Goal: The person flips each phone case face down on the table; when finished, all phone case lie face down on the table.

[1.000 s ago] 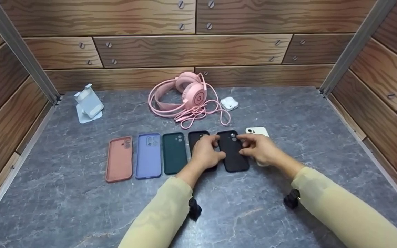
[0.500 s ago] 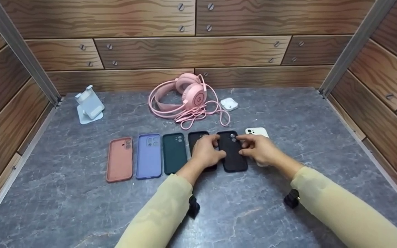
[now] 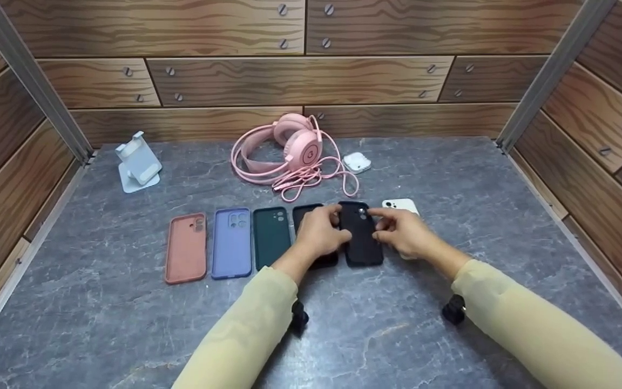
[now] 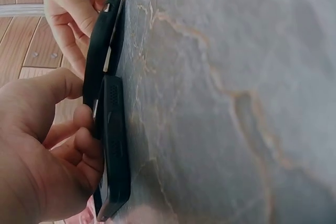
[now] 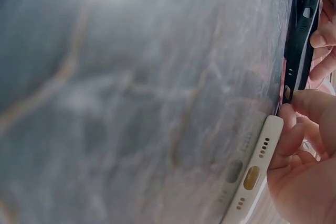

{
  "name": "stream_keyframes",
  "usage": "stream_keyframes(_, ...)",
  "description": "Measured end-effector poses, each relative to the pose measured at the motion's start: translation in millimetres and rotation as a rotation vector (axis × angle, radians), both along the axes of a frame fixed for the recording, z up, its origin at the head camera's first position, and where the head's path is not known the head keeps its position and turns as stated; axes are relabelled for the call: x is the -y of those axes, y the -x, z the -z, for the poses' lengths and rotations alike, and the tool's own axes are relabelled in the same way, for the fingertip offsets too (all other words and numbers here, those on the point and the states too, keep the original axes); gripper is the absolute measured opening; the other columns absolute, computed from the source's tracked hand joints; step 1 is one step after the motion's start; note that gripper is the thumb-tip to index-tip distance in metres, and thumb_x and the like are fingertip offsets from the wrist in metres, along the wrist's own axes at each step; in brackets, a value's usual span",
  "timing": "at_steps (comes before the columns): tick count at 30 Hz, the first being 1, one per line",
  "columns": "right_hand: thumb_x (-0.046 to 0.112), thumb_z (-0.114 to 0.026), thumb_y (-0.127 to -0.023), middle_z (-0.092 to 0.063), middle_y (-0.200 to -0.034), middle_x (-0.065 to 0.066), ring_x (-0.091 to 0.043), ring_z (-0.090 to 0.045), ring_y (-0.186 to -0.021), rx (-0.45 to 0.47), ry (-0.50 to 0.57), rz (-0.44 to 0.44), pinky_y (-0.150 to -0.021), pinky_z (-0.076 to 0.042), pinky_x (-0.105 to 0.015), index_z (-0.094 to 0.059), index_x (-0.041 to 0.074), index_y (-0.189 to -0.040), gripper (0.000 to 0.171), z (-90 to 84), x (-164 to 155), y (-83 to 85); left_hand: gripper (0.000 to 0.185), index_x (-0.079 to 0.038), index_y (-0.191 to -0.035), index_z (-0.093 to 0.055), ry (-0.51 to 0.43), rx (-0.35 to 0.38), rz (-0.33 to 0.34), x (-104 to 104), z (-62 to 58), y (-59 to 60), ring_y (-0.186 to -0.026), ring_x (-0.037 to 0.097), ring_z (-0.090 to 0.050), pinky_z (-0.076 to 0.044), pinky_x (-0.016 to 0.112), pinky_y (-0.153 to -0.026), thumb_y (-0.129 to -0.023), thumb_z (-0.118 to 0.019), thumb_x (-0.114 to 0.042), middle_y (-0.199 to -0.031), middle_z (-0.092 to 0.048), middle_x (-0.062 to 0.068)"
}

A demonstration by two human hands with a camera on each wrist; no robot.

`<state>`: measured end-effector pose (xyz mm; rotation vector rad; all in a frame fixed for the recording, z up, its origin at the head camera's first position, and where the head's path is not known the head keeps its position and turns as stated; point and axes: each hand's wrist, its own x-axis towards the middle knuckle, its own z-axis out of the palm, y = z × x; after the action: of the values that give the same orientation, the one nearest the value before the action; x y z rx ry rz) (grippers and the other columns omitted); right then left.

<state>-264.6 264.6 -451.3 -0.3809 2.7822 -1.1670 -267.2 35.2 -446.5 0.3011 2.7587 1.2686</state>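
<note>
A black phone case (image 3: 363, 243), back up, lies in the row, gripped at its two long edges. At its left edge my left hand (image 3: 319, 232) holds it between thumb and fingers, and my right hand (image 3: 405, 232) holds the right edge. In the left wrist view that case (image 4: 100, 51) is slightly tilted, one end over the edge of a second black case (image 4: 116, 150). This second case (image 3: 324, 261) is partly hidden under my left hand in the head view. Beneath my right hand lies a white phone case (image 5: 257, 166), mostly covered from above.
Left of the hands lie a dark green case (image 3: 272, 237), a purple case (image 3: 231, 243) and a pink case (image 3: 186, 248). Behind are pink headphones (image 3: 304, 148) with a looped cable, a small white square item (image 3: 357, 162) and a light blue stand (image 3: 139, 162).
The held black case has shifted slightly left at its near end and sits straighter. Both hands keep nearly the same place on its edges. The other cases have not moved.
</note>
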Motion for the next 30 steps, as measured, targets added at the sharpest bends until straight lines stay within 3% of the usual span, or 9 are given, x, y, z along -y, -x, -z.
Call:
stream_keyframes(5,-0.003,-0.075,-0.093,-0.07,-0.091,-0.01,-0.011,-0.058,-0.068,0.001,0.049,0.006,-0.057,-0.049,-0.022,-0.06,-0.004,-0.146,0.055,-0.8,0.1,1.6,0.063,-0.01,-0.145,-0.066,-0.059,-0.05,0.003,-1.3,-1.4,1.3,-0.102,0.018,-0.07,-0.056,0.035,-0.09,-0.083,-0.078,-0.012,-0.112,-0.076,0.006)
stream_keyframes(9,-0.008,-0.072,-0.093,-0.068,-0.09,-0.011,-0.012,-0.059,-0.066,0.046,0.142,0.031,-0.057,-0.051,-0.022,-0.057,-0.006,-0.147,0.057,-2.0,0.1,2.8,0.064,-0.006,-0.145,-0.065,-0.177,-0.071,0.022,-2.2,-2.7,1.8,-0.09,0.015,-0.072,-0.057,0.029,-0.077,-0.081,-0.076,-0.005,-0.108,-0.076,0.008)
stream_keyframes(14,-0.008,-0.071,-0.094,-0.068,-0.091,-0.013,-0.013,-0.062,-0.067,0.08,0.169,0.038,-0.055,-0.051,-0.023,-0.056,-0.006,-0.149,0.057,-3.7,0.8,1.7,0.066,-0.007,-0.145,-0.064,-0.308,-0.049,0.029,-1.7,-1.4,-0.1,-0.075,0.01,-0.068,-0.055,0.025,-0.066,-0.081,-0.074,0.001,-0.1,-0.075,0.008)
stream_keyframes(22,-0.008,-0.071,-0.094,-0.068,-0.092,-0.012,-0.015,-0.063,-0.066,0.108,0.221,0.047,-0.05,-0.05,-0.024,-0.056,-0.005,-0.149,0.057,-5.6,5.3,2.2,0.065,-0.009,-0.146,-0.065,-0.473,-0.008,0.016,-2.8,-4.1,-2.4,-0.079,0.013,-0.067,-0.054,0.024,-0.066,-0.083,-0.077,0.001,-0.094,-0.072,0.003)
stream_keyframes(30,-0.012,-0.066,-0.092,-0.069,-0.088,-0.01,-0.013,-0.058,-0.061,0.121,0.271,0.071,-0.049,-0.047,-0.023,-0.059,-0.005,-0.146,0.056,-1.8,14.0,3.4,0.066,-0.008,-0.15,-0.061,-0.694,0.095,0.004,-5.4,-3.3,-6.6,-0.072,0.012,-0.065,-0.052,0.025,-0.062,-0.087,-0.077,0.004,-0.094,-0.068,0.006)
